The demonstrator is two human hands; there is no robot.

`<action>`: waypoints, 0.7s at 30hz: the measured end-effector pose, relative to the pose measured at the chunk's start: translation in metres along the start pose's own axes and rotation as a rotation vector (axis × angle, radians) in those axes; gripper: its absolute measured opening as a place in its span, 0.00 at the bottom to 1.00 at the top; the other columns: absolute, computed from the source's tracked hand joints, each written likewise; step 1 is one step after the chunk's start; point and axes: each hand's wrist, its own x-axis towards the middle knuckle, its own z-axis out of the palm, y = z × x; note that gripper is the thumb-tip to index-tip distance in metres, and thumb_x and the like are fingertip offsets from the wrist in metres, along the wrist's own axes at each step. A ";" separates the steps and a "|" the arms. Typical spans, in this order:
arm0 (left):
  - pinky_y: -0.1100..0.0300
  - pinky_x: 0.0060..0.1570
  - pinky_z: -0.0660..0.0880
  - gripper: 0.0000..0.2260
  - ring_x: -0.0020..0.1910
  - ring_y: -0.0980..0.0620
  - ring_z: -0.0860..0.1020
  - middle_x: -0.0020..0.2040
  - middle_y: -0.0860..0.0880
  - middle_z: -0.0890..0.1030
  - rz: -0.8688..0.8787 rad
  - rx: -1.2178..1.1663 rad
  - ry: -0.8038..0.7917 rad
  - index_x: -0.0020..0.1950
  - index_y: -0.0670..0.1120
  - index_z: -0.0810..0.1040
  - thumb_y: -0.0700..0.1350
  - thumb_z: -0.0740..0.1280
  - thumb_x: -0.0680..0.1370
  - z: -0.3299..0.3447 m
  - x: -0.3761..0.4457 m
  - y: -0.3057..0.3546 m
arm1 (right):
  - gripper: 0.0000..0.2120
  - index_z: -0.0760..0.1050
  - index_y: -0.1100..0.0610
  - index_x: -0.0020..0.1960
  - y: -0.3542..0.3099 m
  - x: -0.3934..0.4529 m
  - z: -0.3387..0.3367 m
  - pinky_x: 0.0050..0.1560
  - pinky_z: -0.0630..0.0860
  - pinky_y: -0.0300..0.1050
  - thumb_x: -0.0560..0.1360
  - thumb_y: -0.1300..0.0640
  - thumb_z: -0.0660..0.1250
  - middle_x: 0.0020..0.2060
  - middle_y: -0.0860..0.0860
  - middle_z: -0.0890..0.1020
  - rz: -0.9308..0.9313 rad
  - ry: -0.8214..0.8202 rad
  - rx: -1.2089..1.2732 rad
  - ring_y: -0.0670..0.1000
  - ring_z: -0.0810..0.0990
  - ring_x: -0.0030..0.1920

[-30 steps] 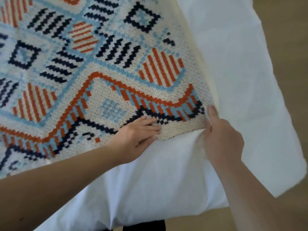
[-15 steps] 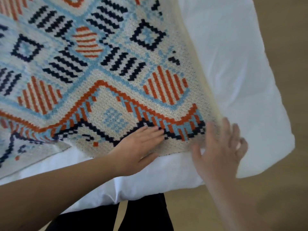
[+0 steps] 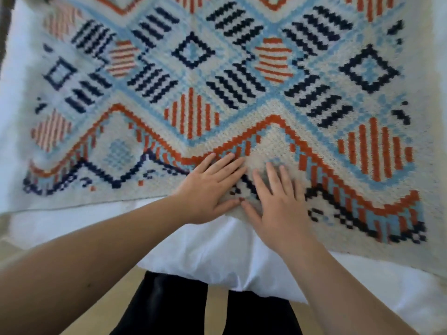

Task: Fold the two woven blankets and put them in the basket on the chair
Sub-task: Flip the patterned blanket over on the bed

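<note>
A woven blanket point(image 3: 242, 76) with a cream ground and orange, navy and light-blue diamond patterns lies spread flat over a white bed point(image 3: 217, 252). Its near edge runs across the middle of the view. My left hand point(image 3: 210, 187) and my right hand point(image 3: 278, 201) lie side by side, fingers straight, pressing flat on the blanket just inside that near edge, thumbs almost touching. Only one blanket shows. The basket and the chair are out of view.
The white bedding hangs over the bed's near edge above a light wooden floor point(image 3: 101, 305). My dark trousers point(image 3: 169, 310) stand right against the bed. A dark strip point(image 3: 6, 25) shows at the far left edge.
The view has swung left from the blanket's right corner to its near edge. My right hand moved from the corner onto the blanket beside my left hand; both now lie flat.
</note>
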 end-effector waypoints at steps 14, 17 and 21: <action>0.48 0.78 0.41 0.31 0.81 0.50 0.47 0.82 0.49 0.51 -0.158 -0.085 0.200 0.82 0.48 0.52 0.63 0.47 0.83 0.126 -0.216 -0.237 | 0.36 0.44 0.46 0.81 -0.318 0.081 0.080 0.76 0.39 0.57 0.78 0.31 0.42 0.80 0.49 0.42 -0.255 -0.189 -0.159 0.53 0.38 0.79; 0.46 0.77 0.49 0.32 0.80 0.48 0.57 0.80 0.46 0.60 -0.165 -0.038 0.225 0.80 0.45 0.60 0.63 0.48 0.82 0.149 -0.265 -0.285 | 0.33 0.44 0.47 0.81 -0.385 0.091 0.095 0.76 0.40 0.58 0.81 0.35 0.47 0.80 0.49 0.42 -0.283 -0.225 -0.178 0.53 0.38 0.79; 0.44 0.76 0.57 0.30 0.77 0.46 0.65 0.77 0.45 0.68 -0.173 -0.028 0.210 0.78 0.44 0.66 0.59 0.50 0.81 0.173 -0.322 -0.334 | 0.33 0.41 0.47 0.81 -0.447 0.092 0.107 0.77 0.39 0.57 0.81 0.36 0.49 0.80 0.48 0.41 -0.279 -0.274 -0.192 0.53 0.37 0.79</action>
